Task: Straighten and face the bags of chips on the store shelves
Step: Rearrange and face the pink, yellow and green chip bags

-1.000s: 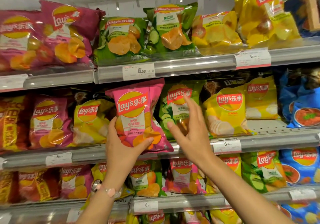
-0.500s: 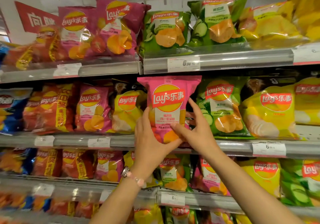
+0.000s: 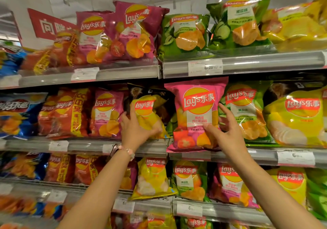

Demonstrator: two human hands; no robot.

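Note:
A bright pink bag of chips (image 3: 196, 112) stands upright on the middle shelf (image 3: 85, 145), logo to the front, its bottom edge hanging over the shelf rail. My right hand (image 3: 224, 131) is at its right side with fingers spread, the thumb touching the bag's lower front. To the left, a yellow bag of chips (image 3: 146, 115) leans tilted in front of a dark bag. My left hand (image 3: 135, 128) grips this yellow bag, with the thumb across its lower front.
Chip bags fill the shelves: magenta (image 3: 109, 37) and green (image 3: 185, 36) above, red (image 3: 63, 112), green (image 3: 246, 112) and yellow (image 3: 297, 119) on the middle shelf, more on the lower shelf (image 3: 221, 209). Price tags (image 3: 205, 68) sit on the rails. A red sign (image 3: 47, 25) hangs top left.
My left hand has left the pink bag and moved left onto the yellow bag. My right hand has loosened at the pink bag's right side. The view has shifted left.

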